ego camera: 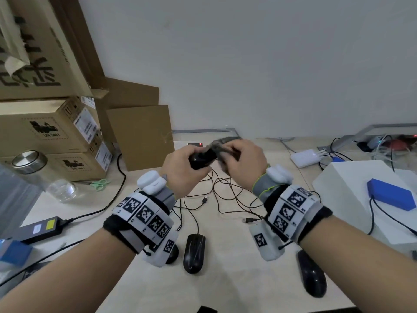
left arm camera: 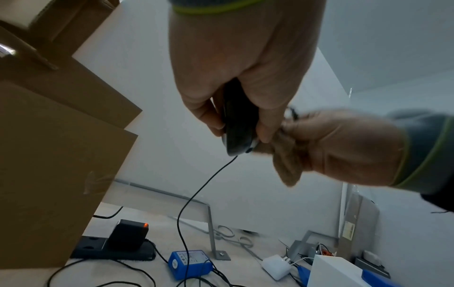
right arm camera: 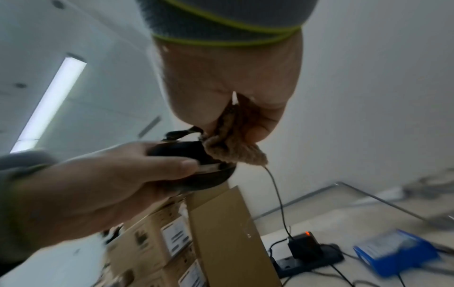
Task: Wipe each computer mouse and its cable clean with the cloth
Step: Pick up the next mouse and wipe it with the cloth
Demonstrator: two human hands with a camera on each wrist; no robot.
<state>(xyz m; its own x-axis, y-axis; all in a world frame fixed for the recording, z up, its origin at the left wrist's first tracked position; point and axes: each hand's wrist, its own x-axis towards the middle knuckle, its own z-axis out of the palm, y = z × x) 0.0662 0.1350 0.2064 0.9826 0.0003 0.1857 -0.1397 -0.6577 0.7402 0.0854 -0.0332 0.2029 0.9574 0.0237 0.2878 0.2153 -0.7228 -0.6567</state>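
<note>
My left hand (ego camera: 180, 162) grips a black mouse (ego camera: 199, 161) raised above the table, fingers and thumb on its sides (left arm camera: 236, 124). My right hand (ego camera: 242, 159) holds a bunched brown-grey cloth (ego camera: 222, 145) against the mouse's front end (right arm camera: 230, 149). The mouse's thin black cable (left arm camera: 194, 196) hangs down to the table. Two more black mice lie near the table's front: one in the middle (ego camera: 194, 253), one at the right (ego camera: 312, 275). A third (ego camera: 172, 254) is mostly hidden under my left wrist band. Their cables (ego camera: 225, 195) tangle on the table.
Cardboard boxes (ego camera: 52, 125) stack at the left, with a glass jar (ego camera: 45, 175) and green scissors (ego camera: 100, 184) in front. A power adapter (ego camera: 42, 228) lies front left. A white box (ego camera: 361, 190) with a blue block (ego camera: 390, 194) stands right. A white charger (ego camera: 305, 158) sits behind.
</note>
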